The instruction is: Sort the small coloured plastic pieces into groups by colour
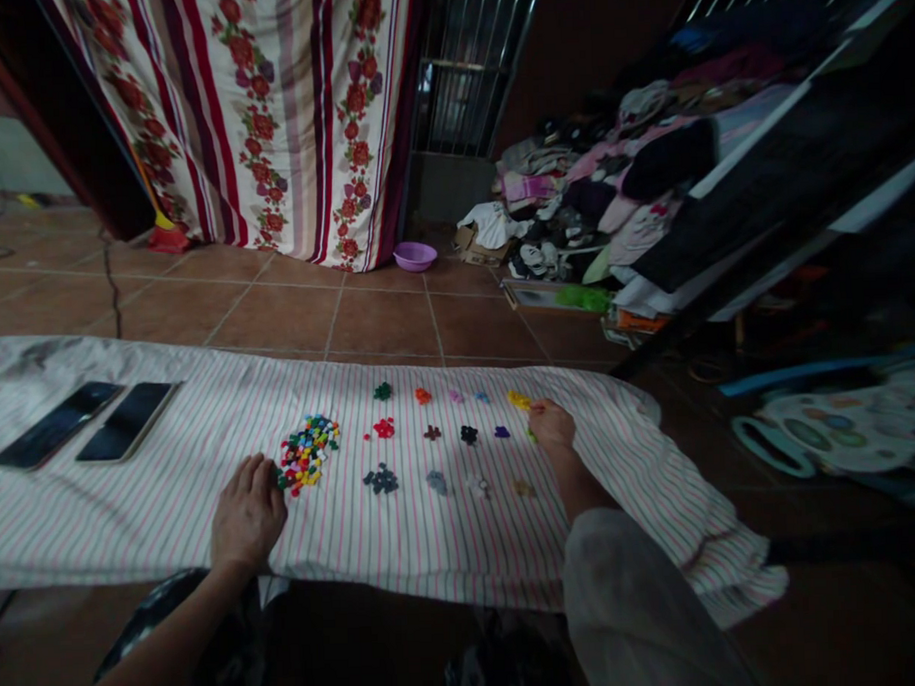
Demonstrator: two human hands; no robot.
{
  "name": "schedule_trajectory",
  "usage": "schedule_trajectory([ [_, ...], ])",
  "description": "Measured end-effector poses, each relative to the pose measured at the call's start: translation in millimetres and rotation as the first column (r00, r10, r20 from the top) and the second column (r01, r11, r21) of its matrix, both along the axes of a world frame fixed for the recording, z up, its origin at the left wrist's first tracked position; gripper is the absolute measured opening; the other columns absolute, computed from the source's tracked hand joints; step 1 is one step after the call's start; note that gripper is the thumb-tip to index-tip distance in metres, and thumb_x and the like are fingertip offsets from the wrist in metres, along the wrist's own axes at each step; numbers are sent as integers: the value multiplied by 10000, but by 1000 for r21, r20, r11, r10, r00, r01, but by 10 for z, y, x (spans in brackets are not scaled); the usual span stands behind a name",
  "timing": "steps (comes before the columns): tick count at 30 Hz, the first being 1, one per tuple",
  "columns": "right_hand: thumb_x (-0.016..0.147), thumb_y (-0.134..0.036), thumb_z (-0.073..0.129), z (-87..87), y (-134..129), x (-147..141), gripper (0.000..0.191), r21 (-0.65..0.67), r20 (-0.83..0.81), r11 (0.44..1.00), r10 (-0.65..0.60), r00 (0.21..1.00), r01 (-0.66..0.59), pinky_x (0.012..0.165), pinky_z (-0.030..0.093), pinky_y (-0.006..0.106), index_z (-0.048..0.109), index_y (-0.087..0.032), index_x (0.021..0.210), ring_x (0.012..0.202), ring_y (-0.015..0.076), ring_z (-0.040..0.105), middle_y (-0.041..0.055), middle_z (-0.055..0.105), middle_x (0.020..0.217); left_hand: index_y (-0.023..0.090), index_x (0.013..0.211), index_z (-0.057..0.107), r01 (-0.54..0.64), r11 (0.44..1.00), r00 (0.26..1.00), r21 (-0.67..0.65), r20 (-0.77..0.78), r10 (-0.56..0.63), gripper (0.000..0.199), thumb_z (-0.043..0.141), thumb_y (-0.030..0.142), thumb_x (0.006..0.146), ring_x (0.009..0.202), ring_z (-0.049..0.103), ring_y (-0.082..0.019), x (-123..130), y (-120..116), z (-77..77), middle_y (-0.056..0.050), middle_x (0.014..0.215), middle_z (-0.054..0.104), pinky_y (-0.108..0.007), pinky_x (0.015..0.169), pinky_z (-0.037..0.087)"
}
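On the left of the frame, two dark phones (126, 423) lie side by side on our striped cloth (170, 513). Right of them, our left hand (247, 510) rests palm down, fingers close together, their tips at the left edge of the mixed pile (308, 453) of small coloured pieces. We cannot tell whether those fingertips pinch anything. We do best to rest this hand lightly, so the loose pieces don't scatter.

Across the middle of the frame we have three rows of single-colour piles. First come the green pile (382, 392), red pile (383, 427) and dark grey pile (381, 479); then the orange pile (423, 395), brown pile (432, 433) and light grey pile (436, 482). Further right are the black pile (469, 435), purple pile (502, 431) and tan pile (523, 489).

Right of centre, our right hand (553, 426) reaches to the yellow pile (518, 400), thumb and fingers drawn together at its lower right edge; we cannot tell whether a piece is between them. Lime pieces (531, 434) sit just below, partly hidden by the hand. These two colours look alike in this dim light, so we should check each piece, release it low, and lift our wrist clear before drawing back.
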State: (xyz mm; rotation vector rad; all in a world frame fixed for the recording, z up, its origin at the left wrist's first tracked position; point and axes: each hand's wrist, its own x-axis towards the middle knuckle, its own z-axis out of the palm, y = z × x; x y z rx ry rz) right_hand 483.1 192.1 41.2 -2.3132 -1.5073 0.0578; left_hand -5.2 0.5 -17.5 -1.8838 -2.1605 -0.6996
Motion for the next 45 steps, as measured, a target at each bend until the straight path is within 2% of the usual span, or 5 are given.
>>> schedule_trajectory([
  [16, 836, -150, 495, 104, -186, -34, 297, 43, -124, 999, 0, 992, 6, 725, 462, 264, 765, -175, 959, 780, 191, 640, 62, 731, 830, 152, 1173, 576, -12, 1000, 1000, -8, 27, 12, 371, 420, 239, 848, 1303, 504, -310, 23, 11, 35, -167, 1274, 613, -486, 1088, 426],
  [24, 864, -241, 508, 340, -482, -1024, 273, 296, -272, 921, 335, 902, -253, 821, 492, 286, 728, -164, 1007, 876, 204, 659, 104, 737, 974, 132, 1181, 584, -29, 999, 997, -29, 68, 31, 377, 415, 227, 858, 1316, 486, -312, 69, -1, 83, -187, 1301, 602, -488, 1092, 410],
  [34, 956, -198, 428, -346, -1911, -2668, 289, 310, -248, 559, 829, 502, -769, 816, 516, 265, 701, -244, 1038, 901, 178, 662, 48, 708, 944, 140, 1185, 609, 38, 999, 994, 19, 103, -40, 391, 390, 242, 878, 1315, 503, -292, 61, -11, 58, -169, 1240, 652, -503, 1114, 388],
  [40, 926, -144, 432, -544, -1866, -2729, 288, 327, -134, 634, 765, 630, -700, 805, 499, 253, 708, -209, 977, 863, 178, 654, 58, 698, 892, 126, 1227, 606, 103, 995, 991, -14, 87, -101, 446, 361, 322, 911, 1340, 496, -309, 54, -16, 96, -194, 1276, 647, -545, 1119, 358],
  [45, 927, -159, 418, -621, -1844, -2755, 288, 418, -27, 592, 766, 642, -689, 767, 487, 234, 703, -194, 936, 815, 166, 638, 58, 685, 843, 67, 1382, 498, 97, 990, 995, -102, 19, -96, 645, 292, 493, 944, 1438, 381, -344, 64, -59, 50, -230, 1447, 520, -560, 1144, 319],
])
